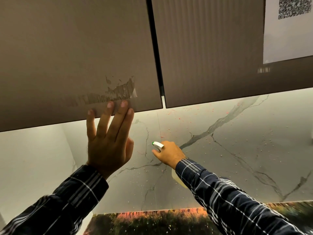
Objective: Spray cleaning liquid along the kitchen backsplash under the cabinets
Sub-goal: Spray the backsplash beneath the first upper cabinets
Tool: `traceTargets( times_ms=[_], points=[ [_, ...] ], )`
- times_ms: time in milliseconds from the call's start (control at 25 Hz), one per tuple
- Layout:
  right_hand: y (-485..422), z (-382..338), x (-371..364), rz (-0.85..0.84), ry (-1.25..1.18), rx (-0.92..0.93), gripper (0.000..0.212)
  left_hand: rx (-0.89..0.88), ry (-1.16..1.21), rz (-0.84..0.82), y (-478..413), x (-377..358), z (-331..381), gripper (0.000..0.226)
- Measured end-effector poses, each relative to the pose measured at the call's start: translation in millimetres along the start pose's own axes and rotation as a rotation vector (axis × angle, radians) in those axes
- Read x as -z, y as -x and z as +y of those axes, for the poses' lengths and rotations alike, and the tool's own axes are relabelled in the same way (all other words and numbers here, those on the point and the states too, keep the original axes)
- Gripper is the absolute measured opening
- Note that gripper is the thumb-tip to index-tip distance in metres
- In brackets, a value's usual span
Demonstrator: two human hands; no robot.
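My right hand [168,154] grips a white spray bottle [158,144] with a green nozzle tip, pointed left at the marble backsplash [237,150]; the bottle's pale body shows partly below my wrist. Droplets and small reddish specks dot the backsplash under the cabinets. My left hand [108,141] is raised with fingers spread, its fingertips resting on the lower edge of the left brown cabinet door [76,56].
A second cabinet door [211,48] hangs to the right, with a white sheet bearing a QR code [291,28] at its top right corner. A dark glossy countertop [152,223] lies below. A side wall [33,158] closes the left.
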State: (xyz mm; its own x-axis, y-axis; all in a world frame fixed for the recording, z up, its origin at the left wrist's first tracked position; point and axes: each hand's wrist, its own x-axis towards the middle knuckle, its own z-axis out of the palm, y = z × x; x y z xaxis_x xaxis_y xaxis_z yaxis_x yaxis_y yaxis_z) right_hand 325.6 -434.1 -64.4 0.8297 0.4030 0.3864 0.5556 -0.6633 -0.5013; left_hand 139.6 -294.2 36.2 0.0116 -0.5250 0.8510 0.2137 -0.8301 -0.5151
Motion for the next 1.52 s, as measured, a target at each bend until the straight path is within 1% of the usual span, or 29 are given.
traceTargets(
  times_ms=[80,240,360,400,480,560,600,720,760,880,960,1040,1120,1200,1320,1520],
  points=[
    [0,3,0,0.058,-0.026,0.028,0.042,0.000,0.000,-0.010,0,1,0,0.060],
    [-1,-7,8,0.158,-0.118,0.088,0.038,0.027,-0.007,-0.023,-1,1,4,0.066],
    [-6,-20,19,0.320,-0.215,0.103,0.038,0.033,-0.003,-0.029,0,2,5,0.065],
    [-7,-22,21,0.340,-0.246,0.098,0.038,0.032,-0.001,-0.032,-1,3,5,0.063],
    [-8,-20,23,0.286,-0.246,0.102,0.036,0.033,0.006,-0.040,-1,5,5,0.059],
    [-7,-12,22,0.213,-0.184,0.116,0.034,0.039,0.016,-0.045,-1,6,6,0.057],
    [-6,-9,21,0.203,-0.163,0.115,0.035,0.044,0.017,-0.047,-1,5,7,0.057],
    [-3,-1,21,0.267,-0.116,0.113,0.043,0.075,0.009,-0.046,-1,4,11,0.061],
    [-3,1,22,0.278,-0.133,0.085,0.043,0.085,0.009,-0.049,-1,4,13,0.063],
    [-1,11,30,0.201,-0.204,-0.035,0.037,0.104,-0.007,-0.060,0,3,14,0.068],
    [5,16,29,0.141,-0.139,-0.037,0.041,0.109,-0.005,-0.068,-1,5,14,0.065],
    [12,19,27,0.156,-0.081,-0.023,0.045,0.114,0.007,-0.077,-2,6,15,0.060],
    [14,22,27,0.173,-0.108,-0.047,0.041,0.117,0.017,-0.087,-2,8,16,0.059],
    [14,23,31,0.152,-0.153,-0.089,0.038,0.112,0.022,-0.098,-2,10,17,0.059],
    [18,23,34,0.168,-0.136,-0.044,0.042,0.122,0.028,-0.112,-5,12,18,0.061],
    [22,21,35,0.125,-0.162,-0.063,0.035,-0.021,0.115,-0.153,-20,15,32,0.077]
  ],
)
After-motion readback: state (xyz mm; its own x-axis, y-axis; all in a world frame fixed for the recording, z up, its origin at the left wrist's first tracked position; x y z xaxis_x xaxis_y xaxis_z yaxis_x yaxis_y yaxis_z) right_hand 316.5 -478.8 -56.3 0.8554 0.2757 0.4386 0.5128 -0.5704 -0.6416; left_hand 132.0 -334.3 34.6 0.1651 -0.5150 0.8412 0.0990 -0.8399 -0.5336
